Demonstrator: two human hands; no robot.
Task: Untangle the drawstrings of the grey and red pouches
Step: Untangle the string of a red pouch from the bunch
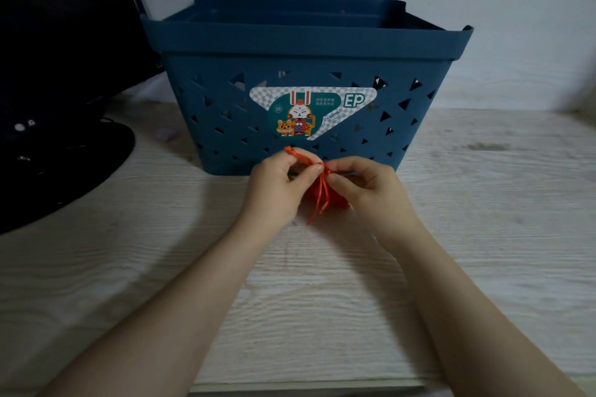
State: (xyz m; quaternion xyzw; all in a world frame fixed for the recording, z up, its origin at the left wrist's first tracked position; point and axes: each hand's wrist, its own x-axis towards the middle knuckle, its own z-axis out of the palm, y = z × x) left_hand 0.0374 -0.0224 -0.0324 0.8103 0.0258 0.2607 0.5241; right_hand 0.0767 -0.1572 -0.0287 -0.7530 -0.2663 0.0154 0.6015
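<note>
- A left hand (277,185) and a right hand (364,180) meet over a pale wood-grain tabletop (483,203), near a blue basket (303,87).
- Both hands' fingers pinch the red drawstring (322,192) at the neck of a red pouch (338,200), which sits between the hands, mostly hidden.
- Loose cord ends dangle toward the viewer.
- A dark object (58,106) lies far left.

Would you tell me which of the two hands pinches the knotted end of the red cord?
The left hand: it lifts the red cord by that end, while the right hand pinches near the red pouch.
</note>
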